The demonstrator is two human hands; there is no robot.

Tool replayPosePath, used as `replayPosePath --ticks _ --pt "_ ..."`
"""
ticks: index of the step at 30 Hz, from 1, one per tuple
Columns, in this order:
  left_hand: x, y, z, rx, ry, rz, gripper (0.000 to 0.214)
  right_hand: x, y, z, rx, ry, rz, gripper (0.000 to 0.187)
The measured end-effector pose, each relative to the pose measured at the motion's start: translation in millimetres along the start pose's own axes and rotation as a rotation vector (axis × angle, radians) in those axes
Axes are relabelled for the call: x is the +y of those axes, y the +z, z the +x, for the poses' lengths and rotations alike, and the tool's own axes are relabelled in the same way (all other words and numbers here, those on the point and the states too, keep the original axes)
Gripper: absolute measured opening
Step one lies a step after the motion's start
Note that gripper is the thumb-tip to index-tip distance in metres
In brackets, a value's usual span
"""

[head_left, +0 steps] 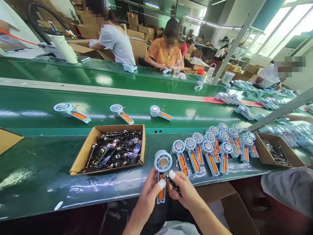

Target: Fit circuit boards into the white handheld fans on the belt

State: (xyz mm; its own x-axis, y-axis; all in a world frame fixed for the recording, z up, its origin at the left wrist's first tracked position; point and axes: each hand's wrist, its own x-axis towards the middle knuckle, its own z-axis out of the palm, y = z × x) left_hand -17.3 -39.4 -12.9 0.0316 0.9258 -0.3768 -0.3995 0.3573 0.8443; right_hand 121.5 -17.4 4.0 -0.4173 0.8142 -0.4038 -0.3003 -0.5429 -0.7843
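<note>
My left hand (149, 189) is closed around a light-blue handheld fan body (163, 161), its round head up and its handle pointing down towards me. An orange battery (160, 195) shows inside the handle's hollow. In my right hand (184, 188) is a narrow black circuit board (174, 185), pinched between thumb and fingers. The board's upper end lies at the top of the handle, just below the round head; whether it touches the fan is hard to tell. White covers wrap both thumb tips.
A cardboard box (143, 143) of black circuit boards stands at left. Several fan bodies (207, 147) are grouped at right, beside another box (262, 151) of boards. Three fan bodies (116, 110) lie on the green conveyor belt (137, 117). People sit across the line; a metal post (281, 111) slants at right.
</note>
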Motion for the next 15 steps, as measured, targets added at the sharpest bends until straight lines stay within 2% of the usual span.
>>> replayPosePath --ticks 2,5,9,12,15 --pt "-1.6 0.0 0.9 0.009 0.027 0.1 0.059 -1.0 0.2 0.7 -0.01 0.008 0.014 0.061" --pt "0.6 4.1 1.1 0.098 0.062 0.225 0.052 0.0 1.6 1.2 -0.013 -0.014 -0.028 0.062" --pt "6.8 9.9 1.6 0.242 0.058 0.288 0.039 1.3 5.5 -5.9 0.037 -0.186 -0.204 0.053" --pt "11.2 11.3 3.1 0.278 0.046 0.193 0.034 2.6 6.2 -16.4 0.108 -0.379 -0.359 0.04" --pt "15.9 12.5 2.7 0.163 -0.019 -0.037 0.036 5.9 3.4 -23.5 0.14 -0.489 -0.451 0.03"
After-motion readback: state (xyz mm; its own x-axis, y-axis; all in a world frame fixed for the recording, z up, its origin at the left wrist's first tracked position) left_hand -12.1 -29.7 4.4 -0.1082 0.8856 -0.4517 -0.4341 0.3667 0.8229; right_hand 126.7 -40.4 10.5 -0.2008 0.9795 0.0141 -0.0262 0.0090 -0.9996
